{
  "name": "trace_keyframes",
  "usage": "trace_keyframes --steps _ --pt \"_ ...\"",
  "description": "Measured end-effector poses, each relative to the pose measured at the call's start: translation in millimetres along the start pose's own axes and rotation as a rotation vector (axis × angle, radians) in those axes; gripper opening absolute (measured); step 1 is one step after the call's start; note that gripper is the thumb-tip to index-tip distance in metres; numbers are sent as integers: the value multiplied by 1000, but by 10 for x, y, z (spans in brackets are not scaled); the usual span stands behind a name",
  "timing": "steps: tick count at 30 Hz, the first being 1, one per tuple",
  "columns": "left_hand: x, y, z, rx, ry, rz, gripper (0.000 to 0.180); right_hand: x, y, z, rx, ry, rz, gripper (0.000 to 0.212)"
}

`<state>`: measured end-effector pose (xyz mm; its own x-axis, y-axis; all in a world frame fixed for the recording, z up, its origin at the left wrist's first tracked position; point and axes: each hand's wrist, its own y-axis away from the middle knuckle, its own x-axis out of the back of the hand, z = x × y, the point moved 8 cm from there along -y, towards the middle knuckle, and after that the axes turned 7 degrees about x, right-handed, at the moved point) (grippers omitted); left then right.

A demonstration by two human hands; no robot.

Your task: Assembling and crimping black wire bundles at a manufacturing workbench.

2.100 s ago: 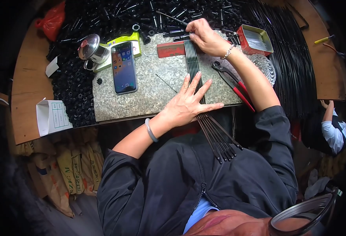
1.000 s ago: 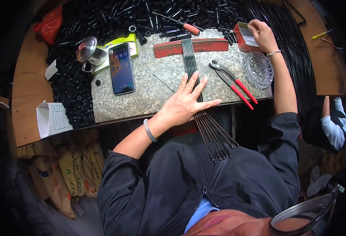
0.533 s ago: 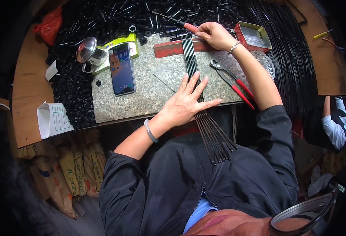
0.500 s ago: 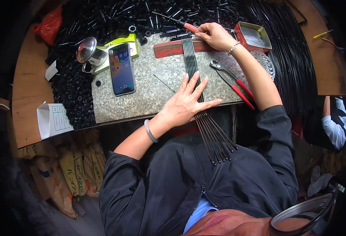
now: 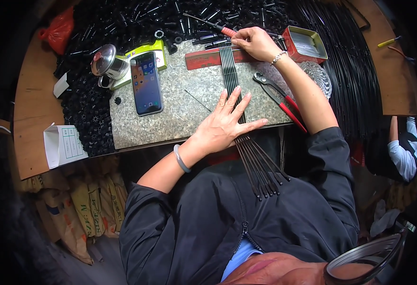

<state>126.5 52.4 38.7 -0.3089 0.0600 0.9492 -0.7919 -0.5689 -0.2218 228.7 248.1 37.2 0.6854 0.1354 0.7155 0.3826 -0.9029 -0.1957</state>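
Several thin black rods [image 5: 229,71] lie side by side from a red metal bar [image 5: 203,60] across a speckled stone slab [image 5: 175,116]. Their near ends, tipped with small knobs, fan out over my lap. Spread flat across the rods is my left hand [image 5: 222,126], fingers apart, pressing them near the slab's front edge. My right hand [image 5: 258,45] is pinched closed above the bar, close to the rods' far ends; whatever lies between its fingertips is hidden. Just beyond it lies a screwdriver [image 5: 228,32] with a red handle. Red-handled pliers [image 5: 282,102] rest below my right forearm.
A phone [image 5: 146,85] and a metal cup [image 5: 113,66] stand left on the slab. Black small parts [image 5: 127,21] heap behind. A tin [image 5: 305,45] of thin pins and a glass dish [image 5: 316,78] sit right, beside a bundle of long black rods [image 5: 346,80].
My right hand has shifted slightly left along the bar toward the rods' far ends. The rods' near ends have moved slightly to the right; my left hand stays put.
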Motion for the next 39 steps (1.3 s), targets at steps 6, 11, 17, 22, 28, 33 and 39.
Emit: trace_keyframes --steps 6,11,17,22,28,33,39 --pt "10 4 6 -16 22 14 65 -32 -18 63 -13 -7 -70 16" --pt "32 -14 30 -30 16 -19 72 10 -22 -32 -3 -20 -33 17" --pt "53 0 36 -20 1 -46 66 4 -18 -108 50 -52 -28 13" --pt "57 8 58 -28 29 -42 70 -58 -10 -193 148 -89 30 12" --pt "51 35 43 -20 -33 -84 68 3 -10 -343 290 -69 210 22" --pt "92 16 50 -35 -13 -34 66 1336 380 38 -5 430 373 14" --pt "49 -75 92 -19 25 -58 70 1393 701 933 -271 638 -47 12"
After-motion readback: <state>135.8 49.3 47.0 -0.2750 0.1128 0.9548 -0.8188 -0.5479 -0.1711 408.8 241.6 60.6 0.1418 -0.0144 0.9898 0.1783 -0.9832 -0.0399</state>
